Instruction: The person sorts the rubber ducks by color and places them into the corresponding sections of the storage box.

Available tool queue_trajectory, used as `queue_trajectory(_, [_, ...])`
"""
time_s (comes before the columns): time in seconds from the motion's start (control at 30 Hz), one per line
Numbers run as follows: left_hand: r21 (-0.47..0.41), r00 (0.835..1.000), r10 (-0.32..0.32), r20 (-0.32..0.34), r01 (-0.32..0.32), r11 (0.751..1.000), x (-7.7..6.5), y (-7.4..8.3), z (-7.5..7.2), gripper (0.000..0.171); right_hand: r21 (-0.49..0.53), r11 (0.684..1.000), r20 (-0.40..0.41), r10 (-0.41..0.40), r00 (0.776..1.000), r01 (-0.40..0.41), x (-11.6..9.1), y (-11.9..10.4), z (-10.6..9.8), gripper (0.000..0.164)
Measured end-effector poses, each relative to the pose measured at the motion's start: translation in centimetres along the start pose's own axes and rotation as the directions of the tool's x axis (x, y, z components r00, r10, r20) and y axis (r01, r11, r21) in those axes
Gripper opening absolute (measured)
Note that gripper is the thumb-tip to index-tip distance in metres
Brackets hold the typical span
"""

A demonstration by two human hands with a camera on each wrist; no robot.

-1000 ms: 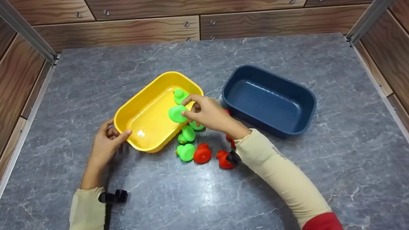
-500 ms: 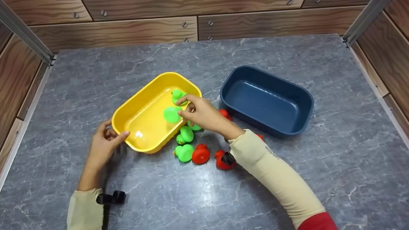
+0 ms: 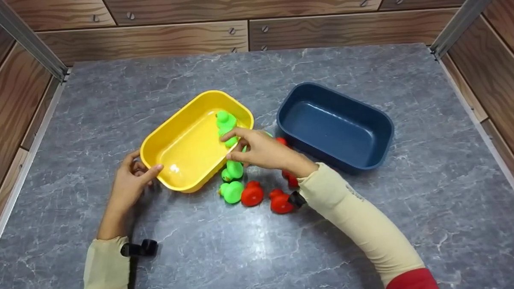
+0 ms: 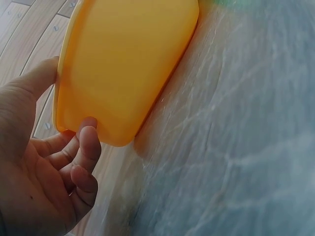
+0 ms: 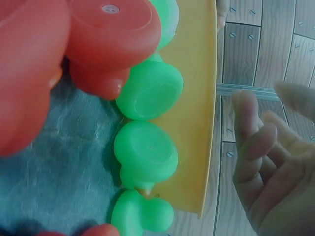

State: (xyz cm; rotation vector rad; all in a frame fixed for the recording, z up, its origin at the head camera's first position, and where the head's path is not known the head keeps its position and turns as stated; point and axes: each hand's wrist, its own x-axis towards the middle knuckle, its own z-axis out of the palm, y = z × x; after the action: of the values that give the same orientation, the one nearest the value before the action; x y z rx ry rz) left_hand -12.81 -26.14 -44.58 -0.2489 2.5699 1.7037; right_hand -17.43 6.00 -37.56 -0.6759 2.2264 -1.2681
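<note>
My left hand (image 3: 128, 183) grips the near left end of a yellow tub (image 3: 184, 151). In the left wrist view its thumb lies at the rim and its fingers curl against the outer wall. Over the tub's right side, my right hand (image 3: 261, 150) has thumb and forefinger apart; the right wrist view shows nothing between them. Two green rubber ducks lie inside at the right end: one toy duck (image 3: 225, 118) farther back, the other toy duck (image 3: 230, 141) just under my right fingers, partly covered. More green ducks (image 5: 147, 150) line the tub's outer wall.
A dark blue tub (image 3: 335, 131) stands to the right, at an angle. Red rubber ducks (image 3: 252, 194) lie on the grey marbled table (image 3: 201, 249) between the tubs and in front, some hidden under my right arm. Wood-patterned panels (image 3: 150, 39) border the table.
The green duck that my right hand pinched now lies in the yellow tub beside the first one. My right hand has let go and drawn slightly right. The left hand keeps its grip.
</note>
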Motion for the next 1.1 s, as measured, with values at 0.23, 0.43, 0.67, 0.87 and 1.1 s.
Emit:
queue_trajectory(0.23, [0.005,1.0,0.013,0.007,-0.013,1.0,0.0,0.0,0.0,0.065,-0.071,0.996,0.139,-0.042,0.989,0.052,-0.8,0.4,-0.8,0.041])
queue_trajectory(0.43, [0.0,1.0,0.01,0.003,-0.01,1.0,0.0,-0.1,-0.1,0.065,-0.074,0.997,0.254,0.011,0.967,0.008,-1.1,0.9,-1.2,0.047])
queue_trajectory(0.67, [-0.007,1.0,0.0,0.008,0.0,1.0,0.0,0.0,-0.1,0.067,-0.132,0.991,0.331,0.045,0.943,-0.001,-1.1,1.3,-1.2,0.047])
queue_trajectory(0.87, [-0.006,1.0,0.0,0.005,0.0,1.0,-0.1,0.1,-0.1,0.066,-0.211,0.977,0.347,0.069,0.936,0.007,-1.0,1.5,-0.9,0.041])
queue_trajectory(1.1, [-0.004,1.0,0.006,0.002,-0.006,1.0,0.0,0.0,-0.1,0.065,-0.323,0.945,0.345,0.061,0.937,0.057,-0.8,1.7,0.1,0.039])
